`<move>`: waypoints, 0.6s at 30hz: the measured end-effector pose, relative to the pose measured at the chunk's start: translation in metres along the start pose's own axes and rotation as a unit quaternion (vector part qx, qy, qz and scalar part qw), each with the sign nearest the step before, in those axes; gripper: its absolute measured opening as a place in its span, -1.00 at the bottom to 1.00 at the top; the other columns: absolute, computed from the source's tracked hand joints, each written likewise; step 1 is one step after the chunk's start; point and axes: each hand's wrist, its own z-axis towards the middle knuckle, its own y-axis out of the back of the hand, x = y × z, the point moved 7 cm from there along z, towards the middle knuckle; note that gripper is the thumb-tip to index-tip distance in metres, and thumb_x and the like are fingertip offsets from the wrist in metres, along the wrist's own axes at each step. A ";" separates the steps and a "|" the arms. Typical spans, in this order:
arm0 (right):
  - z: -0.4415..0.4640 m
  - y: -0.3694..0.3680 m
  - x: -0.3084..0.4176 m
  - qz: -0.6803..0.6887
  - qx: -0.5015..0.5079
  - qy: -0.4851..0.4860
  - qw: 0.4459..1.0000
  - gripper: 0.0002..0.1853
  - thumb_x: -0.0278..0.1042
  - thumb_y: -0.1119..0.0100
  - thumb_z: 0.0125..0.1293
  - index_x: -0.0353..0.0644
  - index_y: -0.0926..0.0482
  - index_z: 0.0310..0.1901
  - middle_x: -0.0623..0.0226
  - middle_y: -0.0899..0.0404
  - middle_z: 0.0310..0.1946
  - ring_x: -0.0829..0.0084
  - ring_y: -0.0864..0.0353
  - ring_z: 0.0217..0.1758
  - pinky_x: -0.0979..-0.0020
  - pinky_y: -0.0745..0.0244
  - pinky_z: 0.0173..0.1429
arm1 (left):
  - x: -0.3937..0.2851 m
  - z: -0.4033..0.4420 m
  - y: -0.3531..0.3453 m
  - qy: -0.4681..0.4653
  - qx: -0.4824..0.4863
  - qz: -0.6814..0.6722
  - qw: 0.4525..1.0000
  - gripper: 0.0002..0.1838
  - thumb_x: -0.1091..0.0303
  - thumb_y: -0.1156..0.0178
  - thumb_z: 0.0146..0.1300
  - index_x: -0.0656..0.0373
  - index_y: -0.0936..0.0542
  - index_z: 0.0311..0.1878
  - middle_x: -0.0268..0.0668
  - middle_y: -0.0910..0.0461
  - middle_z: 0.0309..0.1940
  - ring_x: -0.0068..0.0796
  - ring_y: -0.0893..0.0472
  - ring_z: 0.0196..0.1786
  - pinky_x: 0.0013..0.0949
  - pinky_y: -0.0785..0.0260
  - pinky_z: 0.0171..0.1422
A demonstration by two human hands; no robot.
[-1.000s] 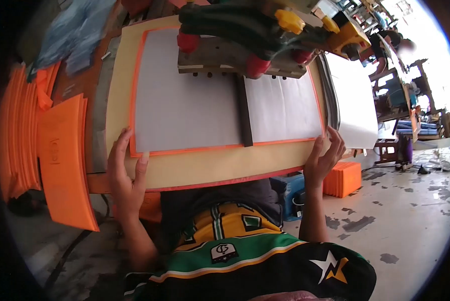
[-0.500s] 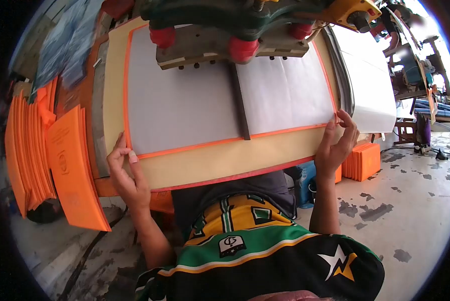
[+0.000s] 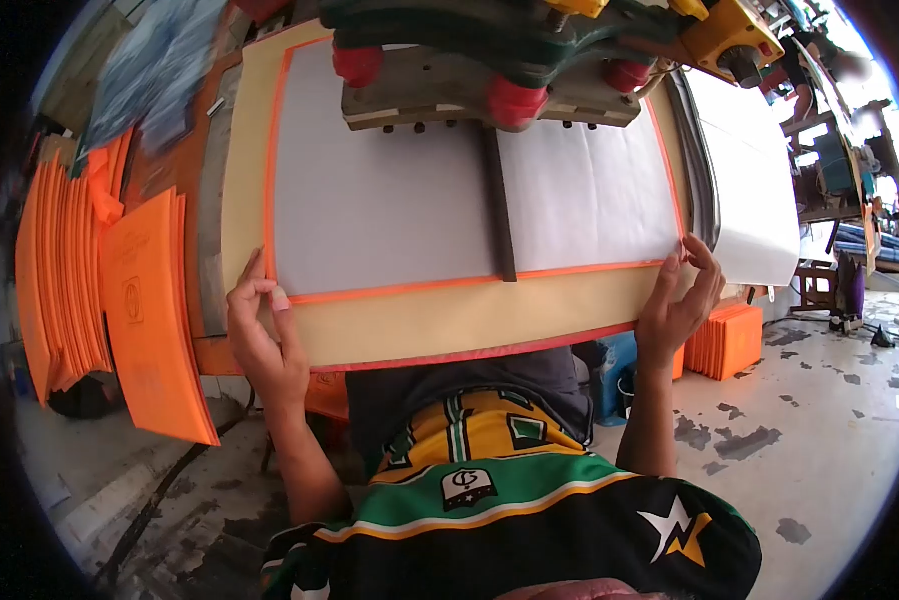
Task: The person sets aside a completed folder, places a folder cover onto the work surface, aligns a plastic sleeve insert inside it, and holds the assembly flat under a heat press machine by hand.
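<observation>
An opened-out orange cover [image 3: 399,290] with a pale lining [image 3: 379,200] and a dark strip [image 3: 501,215] down its middle lies flat on a cream board [image 3: 449,318]. My left hand [image 3: 274,335] pinches its near left corner between thumb and fingers. At the near right corner, my right hand [image 3: 681,305] has thumb and fingertips closed on the orange edge. Above the far part of the cover hangs a machine's metal plate [image 3: 489,105] on a dark green frame [image 3: 449,40], hiding some of the cover's far edge.
Orange covers [image 3: 64,270] stand stacked at the left, with another leaning cover [image 3: 154,320] beside them. More orange covers [image 3: 724,342] sit low on the right. White sheets [image 3: 744,180] lie right of the board. A yellow control box [image 3: 734,45] is at upper right.
The whole view has shifted slightly, with the machine and cover appearing further right. Both hands stay at the cover's near corners.
</observation>
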 end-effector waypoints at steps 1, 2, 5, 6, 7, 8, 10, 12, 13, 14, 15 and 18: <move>0.000 -0.001 0.000 0.003 0.001 0.004 1.000 -0.66 -0.29 -0.22 0.54 -0.29 -0.63 0.21 0.09 -0.68 0.04 0.07 -0.57 0.16 0.06 -0.41 0.33 | 0.000 0.000 0.000 -0.003 -0.002 0.009 1.000 -0.87 0.42 -0.10 0.62 0.26 -0.49 0.09 0.15 -0.65 0.35 0.01 -0.66 0.35 -0.06 -0.43 0.45; 0.000 -0.001 0.000 -0.002 0.000 0.000 1.000 -0.67 -0.29 -0.22 0.54 -0.28 -0.64 0.20 0.10 -0.68 0.04 0.07 -0.57 0.15 0.06 -0.41 0.33 | -0.001 0.000 0.002 0.001 -0.005 0.010 1.000 -0.87 0.42 -0.10 0.62 0.26 -0.49 0.09 0.15 -0.65 0.35 0.01 -0.66 0.35 -0.06 -0.43 0.45; -0.002 -0.001 -0.003 -0.006 0.002 0.000 1.000 -0.68 -0.29 -0.21 0.54 -0.28 -0.65 0.18 0.11 -0.69 0.03 0.08 -0.57 0.15 0.07 -0.41 0.33 | -0.001 0.002 0.002 0.018 0.009 0.029 0.999 -0.87 0.41 -0.14 0.60 0.25 -0.52 0.06 0.13 -0.66 0.35 0.04 -0.67 0.33 -0.06 -0.44 0.44; -0.002 -0.001 -0.003 -0.007 0.002 0.000 1.000 -0.69 -0.29 -0.21 0.53 -0.28 -0.66 0.17 0.12 -0.69 0.03 0.09 -0.57 0.15 0.07 -0.41 0.33 | -0.003 0.004 0.002 -0.007 0.004 0.034 0.999 -0.86 0.39 -0.16 0.59 0.25 -0.53 0.05 0.14 -0.66 0.34 0.05 -0.68 0.32 -0.06 -0.45 0.42; -0.001 -0.002 -0.003 -0.003 0.004 0.004 1.000 -0.69 -0.29 -0.21 0.53 -0.28 -0.66 0.17 0.12 -0.69 0.03 0.09 -0.57 0.15 0.07 -0.41 0.33 | -0.006 0.004 0.002 -0.032 0.000 0.039 0.999 -0.86 0.38 -0.18 0.57 0.24 -0.55 0.04 0.14 -0.66 0.33 0.05 -0.68 0.31 -0.06 -0.46 0.41; -0.001 -0.002 -0.002 -0.005 0.003 0.006 1.000 -0.70 -0.29 -0.21 0.53 -0.27 -0.66 0.16 0.12 -0.69 0.03 0.10 -0.57 0.15 0.07 -0.42 0.33 | -0.005 0.003 0.003 -0.029 -0.003 0.042 0.999 -0.86 0.38 -0.18 0.57 0.24 -0.55 0.04 0.14 -0.66 0.33 0.05 -0.68 0.31 -0.06 -0.46 0.41; -0.001 -0.002 -0.001 -0.005 0.004 0.009 1.000 -0.70 -0.30 -0.21 0.53 -0.27 -0.67 0.16 0.13 -0.69 0.04 0.10 -0.57 0.14 0.07 -0.42 0.32 | -0.003 0.002 0.002 -0.005 0.003 0.030 1.000 -0.85 0.37 -0.20 0.55 0.23 -0.56 0.04 0.13 -0.67 0.33 0.06 -0.69 0.31 -0.06 -0.48 0.39; -0.001 -0.003 -0.003 -0.014 0.003 0.009 1.000 -0.71 -0.31 -0.19 0.54 -0.26 -0.67 0.15 0.13 -0.69 0.05 0.11 -0.57 0.14 0.06 -0.42 0.32 | -0.003 0.003 0.003 -0.005 0.001 0.041 0.999 -0.85 0.38 -0.21 0.54 0.23 -0.57 0.04 0.12 -0.67 0.33 0.06 -0.69 0.30 -0.06 -0.49 0.38; -0.001 -0.003 -0.002 -0.014 0.004 0.011 1.000 -0.71 -0.31 -0.19 0.54 -0.26 -0.67 0.15 0.13 -0.69 0.05 0.11 -0.57 0.14 0.06 -0.42 0.32 | -0.004 0.003 0.003 -0.006 0.003 0.051 0.999 -0.84 0.38 -0.21 0.53 0.22 -0.57 0.04 0.10 -0.68 0.33 0.06 -0.69 0.30 -0.06 -0.50 0.36; -0.001 -0.003 -0.001 -0.012 0.007 0.009 1.000 -0.72 -0.31 -0.19 0.55 -0.26 -0.67 0.15 0.13 -0.69 0.04 0.11 -0.56 0.14 0.06 -0.42 0.32 | -0.005 0.003 0.003 -0.005 0.002 0.050 0.999 -0.84 0.38 -0.21 0.53 0.22 -0.57 0.04 0.10 -0.68 0.33 0.06 -0.69 0.30 -0.06 -0.50 0.36; -0.001 -0.002 0.000 -0.009 0.010 0.006 1.000 -0.72 -0.31 -0.18 0.55 -0.26 -0.67 0.14 0.13 -0.69 0.04 0.11 -0.56 0.13 0.06 -0.43 0.32 | -0.007 0.004 0.003 -0.007 0.007 0.051 0.999 -0.85 0.38 -0.18 0.56 0.23 -0.55 0.05 0.09 -0.67 0.32 0.02 -0.67 0.30 -0.06 -0.45 0.41; -0.001 -0.003 -0.002 0.008 0.011 0.007 1.000 -0.72 -0.30 -0.18 0.56 -0.26 -0.67 0.14 0.13 -0.69 0.04 0.12 -0.56 0.13 0.07 -0.43 0.31 | -0.007 0.003 0.002 -0.015 0.006 0.056 0.998 -0.86 0.39 -0.14 0.59 0.24 -0.54 0.06 0.07 -0.67 0.32 -0.01 -0.66 0.30 -0.05 -0.40 0.47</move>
